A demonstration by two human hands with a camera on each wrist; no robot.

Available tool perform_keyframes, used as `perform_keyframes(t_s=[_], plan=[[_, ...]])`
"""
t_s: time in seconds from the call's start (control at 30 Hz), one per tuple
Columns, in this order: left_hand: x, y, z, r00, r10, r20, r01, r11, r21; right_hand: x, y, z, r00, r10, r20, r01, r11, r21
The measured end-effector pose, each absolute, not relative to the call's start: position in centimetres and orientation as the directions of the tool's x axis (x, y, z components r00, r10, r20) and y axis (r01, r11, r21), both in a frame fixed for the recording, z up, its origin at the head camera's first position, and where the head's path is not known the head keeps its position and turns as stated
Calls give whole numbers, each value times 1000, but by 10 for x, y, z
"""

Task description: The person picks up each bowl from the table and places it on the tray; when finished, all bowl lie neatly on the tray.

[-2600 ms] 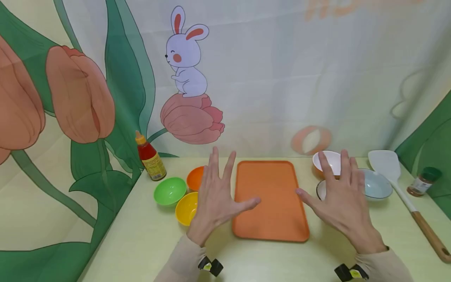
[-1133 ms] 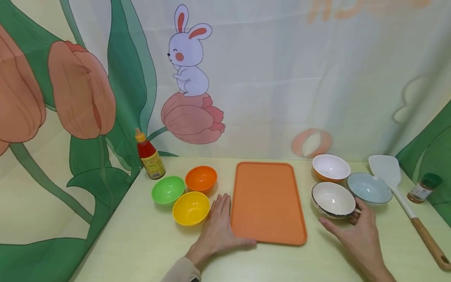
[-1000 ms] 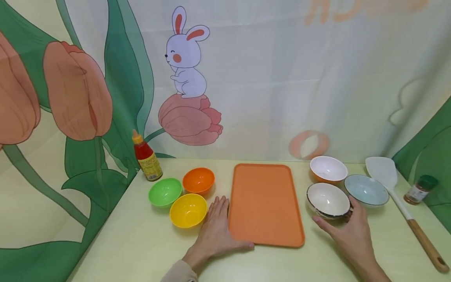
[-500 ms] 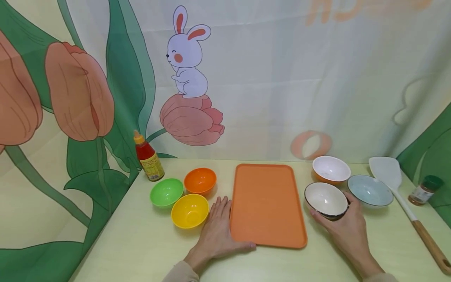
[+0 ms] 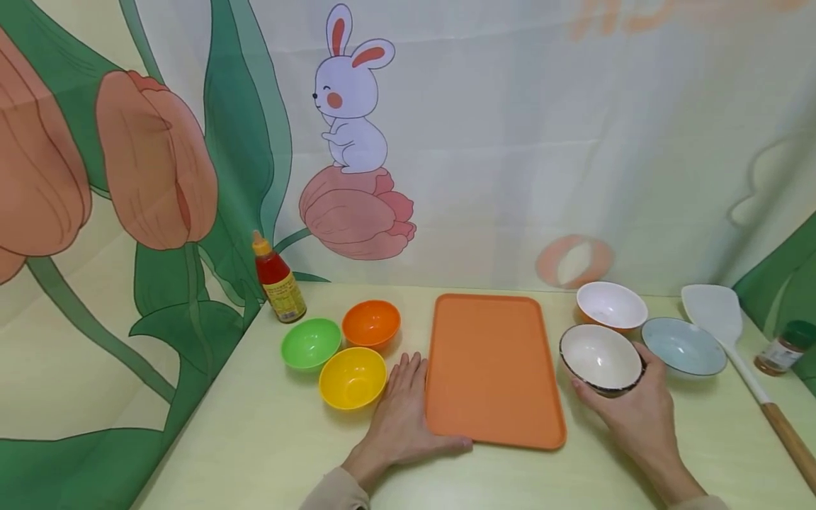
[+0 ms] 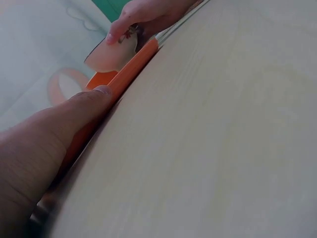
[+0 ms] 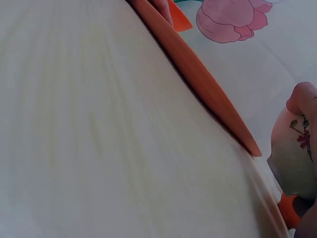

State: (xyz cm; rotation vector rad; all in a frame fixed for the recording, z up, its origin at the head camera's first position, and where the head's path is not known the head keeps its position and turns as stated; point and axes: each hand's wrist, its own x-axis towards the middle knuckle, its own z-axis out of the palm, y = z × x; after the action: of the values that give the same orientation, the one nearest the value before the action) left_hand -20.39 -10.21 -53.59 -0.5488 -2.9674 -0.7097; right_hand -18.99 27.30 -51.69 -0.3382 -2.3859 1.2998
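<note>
The dark-rimmed white bowl (image 5: 601,354) sits at the right side of the worktop (image 5: 236,446), beside the right edge of the orange tray (image 5: 494,368); whether its base touches down is unclear. The right hand (image 5: 644,418) grasps it by its near and right sides, so a loose pinch could let it tip or slip. Carried low, it might catch the tray's raised rim, or knock the pale blue bowl (image 5: 685,347) just behind. The left hand (image 5: 403,425), flat and holding nothing, could nudge the yellow bowl (image 5: 353,379) if it slides left.
</note>
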Motion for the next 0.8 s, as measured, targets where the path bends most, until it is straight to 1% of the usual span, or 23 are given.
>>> perform_keyframes(t_s=[0.2,0.33,0.6,0.8], plan=[[-204,-102,-535,-939,326,113,342,835,432,-198,261,-507,-903,329,278,-82,502,-861],[-203,-102,-535,-943,319,100,329,836,438,-209,250,-498,-913,286,292,-124,488,-864],[-203,-102,-534,-941,321,104,335,845,417,-236,231,-484,-941,191,280,-165,464,-870],[-205,-102,-536,-937,329,120,348,846,404,-257,211,-477,-948,152,281,-189,443,-877]])
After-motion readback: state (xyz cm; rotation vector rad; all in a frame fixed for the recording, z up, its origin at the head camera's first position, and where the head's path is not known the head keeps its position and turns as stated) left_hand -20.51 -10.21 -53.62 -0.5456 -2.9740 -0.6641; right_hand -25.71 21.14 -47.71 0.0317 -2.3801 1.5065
